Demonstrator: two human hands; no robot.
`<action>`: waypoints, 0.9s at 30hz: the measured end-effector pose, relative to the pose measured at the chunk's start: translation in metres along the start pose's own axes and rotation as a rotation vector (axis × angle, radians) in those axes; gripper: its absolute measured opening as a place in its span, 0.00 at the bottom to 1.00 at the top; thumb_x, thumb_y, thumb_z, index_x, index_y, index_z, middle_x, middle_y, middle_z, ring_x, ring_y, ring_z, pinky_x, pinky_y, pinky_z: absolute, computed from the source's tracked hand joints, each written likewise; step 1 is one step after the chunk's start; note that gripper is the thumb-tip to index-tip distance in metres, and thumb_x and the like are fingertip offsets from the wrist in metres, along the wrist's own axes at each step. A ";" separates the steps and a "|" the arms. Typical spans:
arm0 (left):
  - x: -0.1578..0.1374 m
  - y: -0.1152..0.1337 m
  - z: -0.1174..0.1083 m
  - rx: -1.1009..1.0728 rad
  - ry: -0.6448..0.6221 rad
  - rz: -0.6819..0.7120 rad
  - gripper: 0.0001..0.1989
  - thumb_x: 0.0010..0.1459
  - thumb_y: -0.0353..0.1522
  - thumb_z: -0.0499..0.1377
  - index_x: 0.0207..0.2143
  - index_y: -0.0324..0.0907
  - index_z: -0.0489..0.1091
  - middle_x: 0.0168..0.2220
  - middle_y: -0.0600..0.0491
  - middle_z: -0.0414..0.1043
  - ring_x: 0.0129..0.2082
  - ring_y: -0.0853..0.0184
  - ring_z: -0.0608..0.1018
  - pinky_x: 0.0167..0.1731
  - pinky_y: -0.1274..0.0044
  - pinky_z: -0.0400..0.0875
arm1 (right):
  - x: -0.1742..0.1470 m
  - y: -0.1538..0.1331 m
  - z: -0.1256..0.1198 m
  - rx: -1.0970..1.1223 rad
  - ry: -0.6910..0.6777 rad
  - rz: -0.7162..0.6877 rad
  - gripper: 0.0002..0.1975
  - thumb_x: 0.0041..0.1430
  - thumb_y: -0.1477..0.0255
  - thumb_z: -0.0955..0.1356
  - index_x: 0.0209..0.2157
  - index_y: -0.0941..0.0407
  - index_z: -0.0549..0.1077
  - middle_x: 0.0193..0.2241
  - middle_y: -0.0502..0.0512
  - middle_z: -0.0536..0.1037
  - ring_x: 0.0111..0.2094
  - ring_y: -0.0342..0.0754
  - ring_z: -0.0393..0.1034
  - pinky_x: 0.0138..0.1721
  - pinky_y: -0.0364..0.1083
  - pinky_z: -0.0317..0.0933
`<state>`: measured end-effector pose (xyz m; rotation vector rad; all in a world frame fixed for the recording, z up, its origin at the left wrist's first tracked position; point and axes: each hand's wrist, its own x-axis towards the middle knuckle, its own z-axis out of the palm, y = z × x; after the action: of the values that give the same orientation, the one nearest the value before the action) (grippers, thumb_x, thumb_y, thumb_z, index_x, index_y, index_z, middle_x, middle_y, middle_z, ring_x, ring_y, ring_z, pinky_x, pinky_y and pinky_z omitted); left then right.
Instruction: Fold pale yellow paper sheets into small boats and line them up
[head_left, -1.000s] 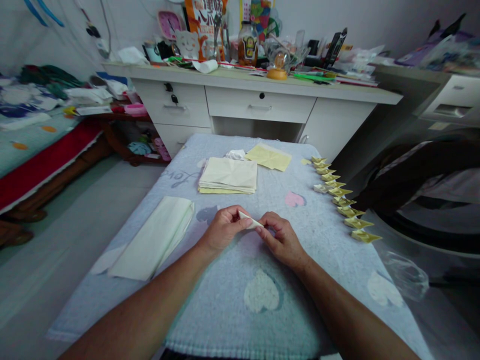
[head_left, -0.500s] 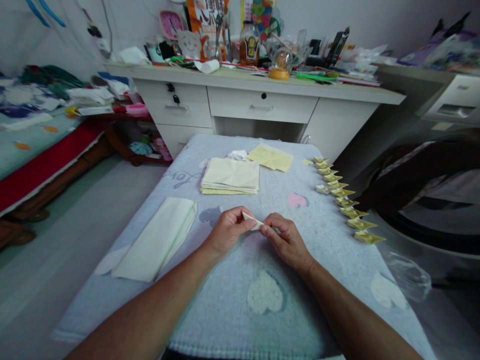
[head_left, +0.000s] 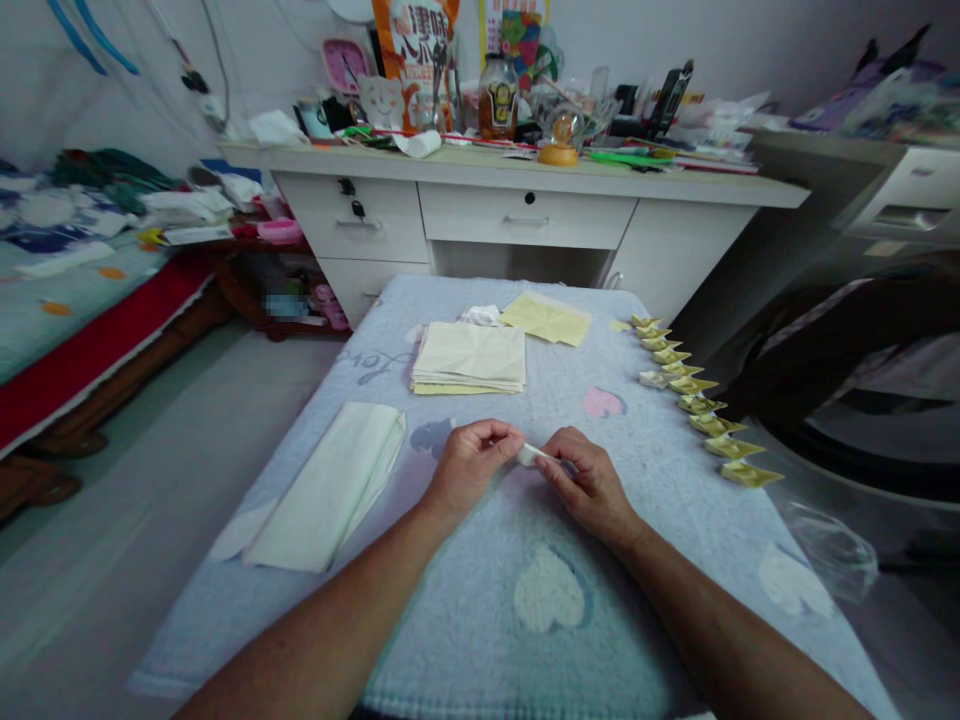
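Note:
Between my hands is a small folded piece of white paper [head_left: 529,455], held above the cloth-covered table [head_left: 465,620]. My left hand [head_left: 480,458] pinches its left end between thumb and fingers. The right end is gripped by my right hand [head_left: 586,480], thumb pressed against the fingers. Part of the paper is hidden by my fingertips. Beyond the hands lies a stack of creased paper sheets [head_left: 471,355]. Left of my left forearm rests a long folded white paper bundle [head_left: 330,485]. Several small folded paper boats [head_left: 727,446] line the table's right side.
Yellow creased sheets [head_left: 551,318] and crumpled white paper [head_left: 480,316] lie behind the stack. A white desk [head_left: 480,215], cluttered on top, stands past the table. A clear plastic bag [head_left: 832,550] hangs by the right edge. To the left is a bed [head_left: 82,290].
The paper has turned between my hands: its pointed left tip showed before, and now a short, rounder piece shows. The whole view has shifted slightly.

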<state>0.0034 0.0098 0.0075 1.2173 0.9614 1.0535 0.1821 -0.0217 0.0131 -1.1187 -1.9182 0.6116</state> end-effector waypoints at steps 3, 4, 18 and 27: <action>0.001 0.000 0.000 0.001 0.014 -0.007 0.09 0.50 0.35 0.64 0.26 0.36 0.76 0.23 0.55 0.72 0.26 0.72 0.69 0.30 0.80 0.63 | -0.002 0.001 -0.001 0.005 0.003 0.013 0.09 0.63 0.70 0.63 0.29 0.56 0.70 0.26 0.52 0.69 0.31 0.46 0.63 0.35 0.46 0.55; 0.001 0.000 0.000 -0.002 0.009 -0.006 0.08 0.49 0.34 0.64 0.26 0.36 0.76 0.23 0.55 0.71 0.25 0.72 0.69 0.29 0.80 0.63 | -0.003 0.002 -0.002 0.007 0.000 0.023 0.09 0.63 0.69 0.64 0.30 0.56 0.70 0.26 0.52 0.69 0.31 0.46 0.63 0.35 0.46 0.55; -0.001 -0.008 0.004 0.017 -0.117 -0.007 0.15 0.49 0.37 0.66 0.37 0.38 0.73 0.27 0.57 0.69 0.27 0.73 0.69 0.29 0.81 0.63 | -0.003 0.004 -0.004 0.058 -0.033 0.037 0.12 0.65 0.69 0.63 0.28 0.55 0.71 0.24 0.51 0.69 0.31 0.45 0.64 0.34 0.46 0.57; 0.000 -0.003 0.006 0.171 -0.183 -0.002 0.11 0.52 0.37 0.62 0.29 0.37 0.72 0.22 0.58 0.66 0.24 0.73 0.66 0.26 0.80 0.58 | 0.000 0.000 -0.005 0.088 -0.040 0.081 0.13 0.65 0.65 0.61 0.29 0.56 0.70 0.26 0.51 0.69 0.31 0.45 0.64 0.34 0.45 0.57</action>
<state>0.0096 0.0076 0.0054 1.4268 0.9235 0.8553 0.1861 -0.0220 0.0159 -1.1404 -1.8680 0.7610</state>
